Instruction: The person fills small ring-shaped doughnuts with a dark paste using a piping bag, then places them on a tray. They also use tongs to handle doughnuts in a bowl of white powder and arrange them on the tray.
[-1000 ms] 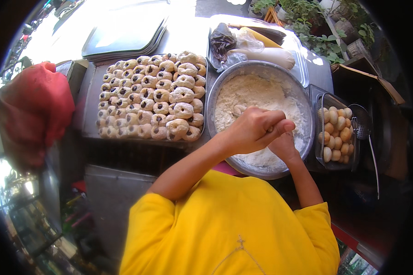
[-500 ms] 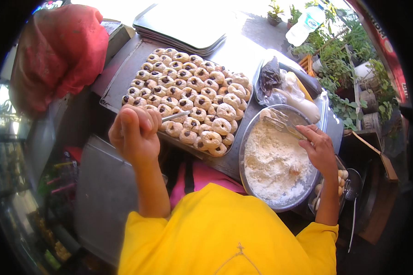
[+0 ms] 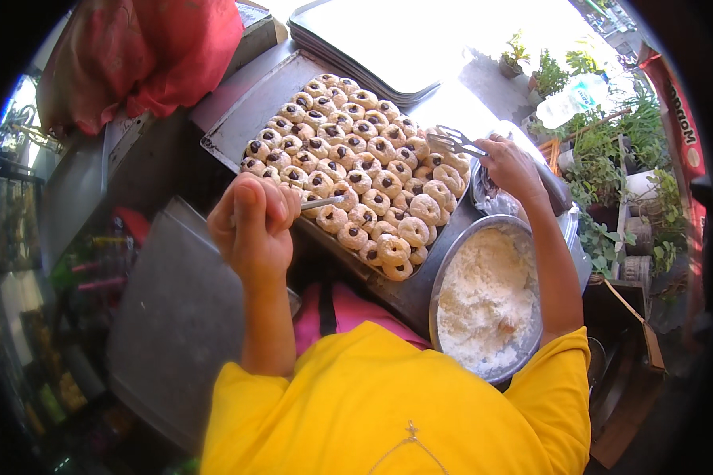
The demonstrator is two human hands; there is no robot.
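Note:
My left hand [image 3: 253, 222] is closed in a fist around a thin metal utensil [image 3: 322, 203], whose narrow end points right over the near-left edge of the tray; its other end is hidden in the fist. My right hand [image 3: 513, 165] grips metal tongs [image 3: 458, 141] with pronged ends, held at the tray's far right corner, over the ring-shaped pastries. Rows of these pastries [image 3: 356, 162] fill most of the metal tray [image 3: 238, 119]. Many have a dark filling in the centre; several along the right side show plain holes. Whether the tongs hold a pastry is unclear.
A metal bowl [image 3: 434, 305] of white powder [image 3: 487, 293] stands right of the tray, below my right forearm. Stacked flat trays [image 3: 364, 39] lie behind. A red cloth [image 3: 146, 63] hangs at far left. A plastic bottle [image 3: 572, 101] and potted plants [image 3: 638, 146] are at far right.
My right hand has moved the tongs from above the powder bowl to the tray's far right corner. My left hand keeps its grip on the thin utensil. The view has shifted slightly.

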